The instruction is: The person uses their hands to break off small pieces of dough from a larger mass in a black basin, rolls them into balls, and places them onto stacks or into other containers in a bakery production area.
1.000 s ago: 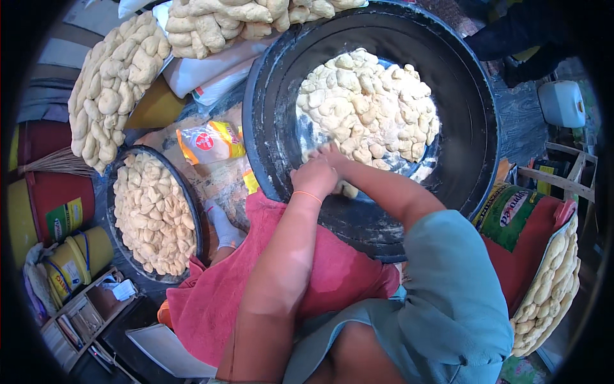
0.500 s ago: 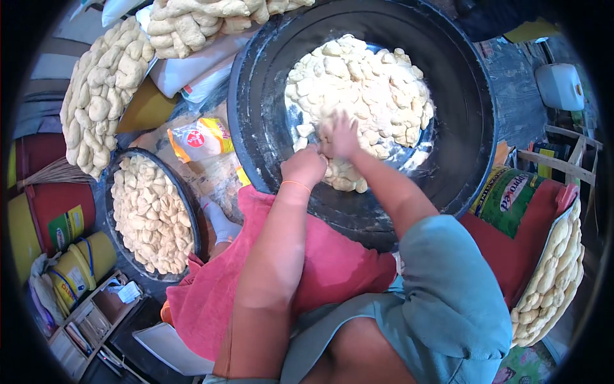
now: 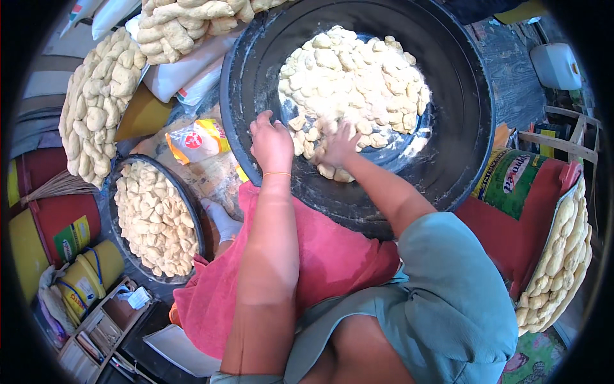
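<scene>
My left hand is at the inner left side of the large black tub, fingers slightly bent and apart, with nothing visible in it. My right hand is among the floury pale dough pieces in the tub's lower middle, fingers spread and somewhat blurred. The pieces form a wide pile dusted with white flour. A pink cloth lies over my lap below the tub.
Left are a smaller basin of dough pieces, a yellow-orange packet, stacked twisted dough, white sacks and buckets. Right are a red container, more dough, a wooden frame and a white jug.
My left hand has moved up and left, away from my right hand to the tub's side. My right hand has opened out over the dough, and pieces at its lower edge have shifted.
</scene>
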`<state>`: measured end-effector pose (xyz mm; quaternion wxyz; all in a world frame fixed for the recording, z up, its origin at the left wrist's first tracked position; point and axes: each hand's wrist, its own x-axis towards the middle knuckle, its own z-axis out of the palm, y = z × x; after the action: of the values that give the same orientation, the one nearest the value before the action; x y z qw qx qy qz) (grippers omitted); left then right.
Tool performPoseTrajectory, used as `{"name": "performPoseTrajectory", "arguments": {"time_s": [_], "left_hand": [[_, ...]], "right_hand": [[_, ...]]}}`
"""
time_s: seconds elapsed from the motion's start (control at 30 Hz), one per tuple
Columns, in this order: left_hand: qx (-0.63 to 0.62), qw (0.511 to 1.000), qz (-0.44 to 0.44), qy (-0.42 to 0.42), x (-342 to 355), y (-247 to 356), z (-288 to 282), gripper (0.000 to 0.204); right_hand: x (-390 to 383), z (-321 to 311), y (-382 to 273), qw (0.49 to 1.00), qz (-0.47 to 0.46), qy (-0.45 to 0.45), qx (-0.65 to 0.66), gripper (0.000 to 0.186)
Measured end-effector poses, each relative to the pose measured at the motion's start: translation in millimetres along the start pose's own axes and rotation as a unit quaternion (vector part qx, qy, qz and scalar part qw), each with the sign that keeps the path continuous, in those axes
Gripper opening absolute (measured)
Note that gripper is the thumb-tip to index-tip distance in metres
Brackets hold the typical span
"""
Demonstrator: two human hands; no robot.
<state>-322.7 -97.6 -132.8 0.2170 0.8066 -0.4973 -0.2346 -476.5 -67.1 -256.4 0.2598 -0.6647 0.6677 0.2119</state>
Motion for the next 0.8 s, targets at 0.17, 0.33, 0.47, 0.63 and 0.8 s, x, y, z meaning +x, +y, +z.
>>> {"name": "performPoseTrajectory", "arguments": {"time_s": [0.17, 0.33, 0.47, 0.63, 0.8], "left_hand": [[0.003, 1.000, 0.029, -0.004, -3, 6, -5, 0.027], [-0.021, 0.999, 0.028, 0.001, -3, 2, -11, 0.024], [-0.031, 0.998, 0.061, -0.016, -3, 19, 6, 0.022], [-0.039, 0.998, 0.050, -0.007, -3, 4, -1, 0.022], [-0.040, 0.997, 0.053, -0.034, -4, 10, -2, 0.021]], "right_hand": [[15, -56, -25, 0.939, -0.195, -0.278, -0.056, 0.058], [49, -23, -62, 0.956, -0.288, -0.053, 0.003, 0.051], [48, 56, -42, 0.946, -0.272, 0.174, 0.018, 0.047], [36, -23, -23, 0.916, -0.264, -0.108, 0.282, 0.061], [120, -67, -28, 0.890, -0.275, -0.030, 0.363, 0.054]]}}
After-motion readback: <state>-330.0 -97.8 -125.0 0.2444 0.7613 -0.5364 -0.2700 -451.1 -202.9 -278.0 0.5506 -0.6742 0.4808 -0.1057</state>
